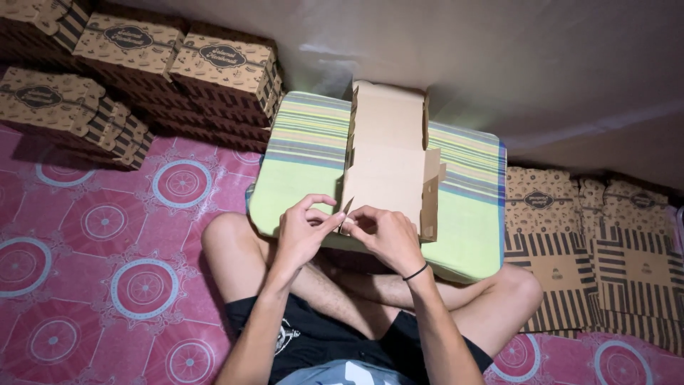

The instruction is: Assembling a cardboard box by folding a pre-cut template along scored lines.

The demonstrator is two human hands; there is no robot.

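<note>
A plain brown cardboard box blank point(388, 160) lies partly folded on a striped green cushion point(306, 164) resting on my crossed legs. Its side flaps stand up along the left and right edges. My left hand point(303, 232) pinches the near left corner flap between thumb and fingers. My right hand point(385, 235), with a dark band on the wrist, presses fingers on the same near edge beside it. Both hands meet at the blank's front left corner.
Stacks of folded brown patterned boxes point(221, 68) stand at the back left against the wall. Flat striped box blanks point(605, 249) lie in a pile on the right. A pink mat with circle patterns point(107, 249) covers the floor.
</note>
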